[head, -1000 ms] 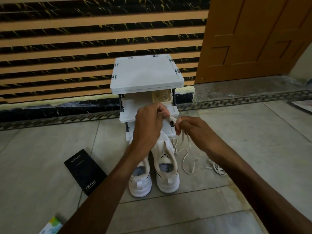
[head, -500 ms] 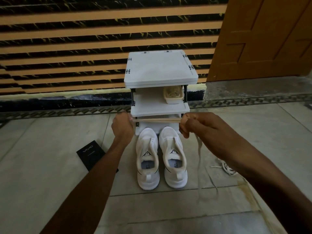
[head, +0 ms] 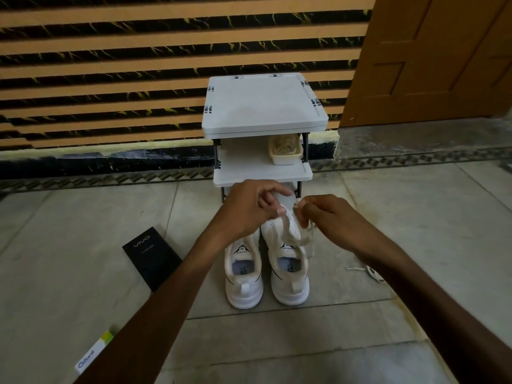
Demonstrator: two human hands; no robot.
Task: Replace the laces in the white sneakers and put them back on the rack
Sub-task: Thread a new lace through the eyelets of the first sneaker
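Two white sneakers stand side by side on the floor, heels toward me: the left sneaker (head: pixel 243 275) and the right sneaker (head: pixel 289 273). Neither shows a lace in its eyelets. Above their toes my left hand (head: pixel 250 209) and my right hand (head: pixel 325 217) each pinch a cream lace (head: pixel 293 231), which hangs in loops between them over the right sneaker. Behind stands the white rack (head: pixel 263 106) with a small tray of laces (head: pixel 285 151) on its middle shelf.
A black phone box (head: pixel 151 257) lies on the tiled floor left of the sneakers. A white and green carton (head: pixel 94 353) sits at the lower left. Another lace (head: pixel 368 271) lies on the floor to the right. A wooden door is at the back right.
Half a second ago the lace was stretched taut between my spread hands. Both hands have come together over the sneakers and the lace now hangs slack in loops.
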